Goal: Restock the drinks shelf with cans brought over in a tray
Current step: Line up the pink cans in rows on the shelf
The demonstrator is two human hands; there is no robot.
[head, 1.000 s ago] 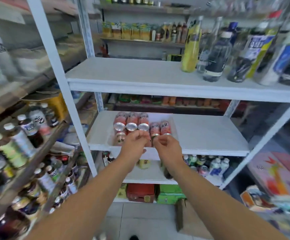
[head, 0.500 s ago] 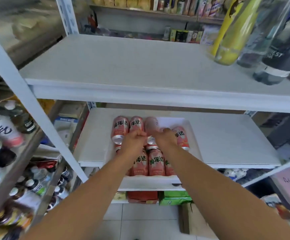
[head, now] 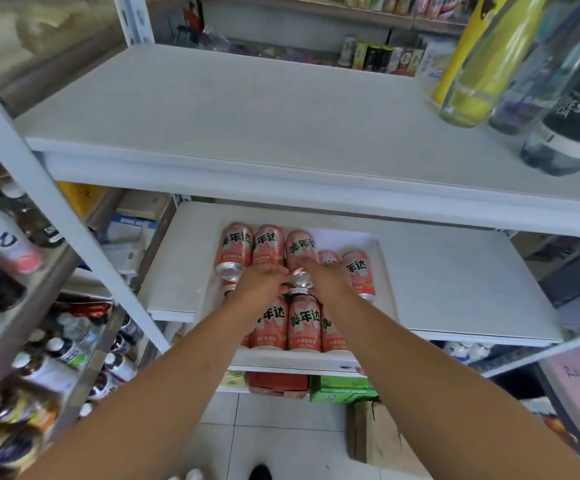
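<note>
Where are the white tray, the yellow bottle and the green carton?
white tray (head: pixel 292 361): head view, on its front rim.
yellow bottle (head: pixel 468 64): head view, on the middle of its body.
green carton (head: pixel 344 388): head view, on its front face.

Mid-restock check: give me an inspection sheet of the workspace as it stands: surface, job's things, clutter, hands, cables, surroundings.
Surface: white middle shelf, bare to the right of the tray.
Job's things: white tray on that shelf, its front overhanging the edge; pink cans lie on their sides in it, in two rows.
Clutter: cardboard box on the floor; red and green packs below the tray.
Hands: left hand and right hand are both over the tray's middle, fingers on cans; the grip cannot be told.
Cables: nothing seen.
Surroundings: upper shelf with bottles at its right; bottle rack at left; tiled floor.
</note>
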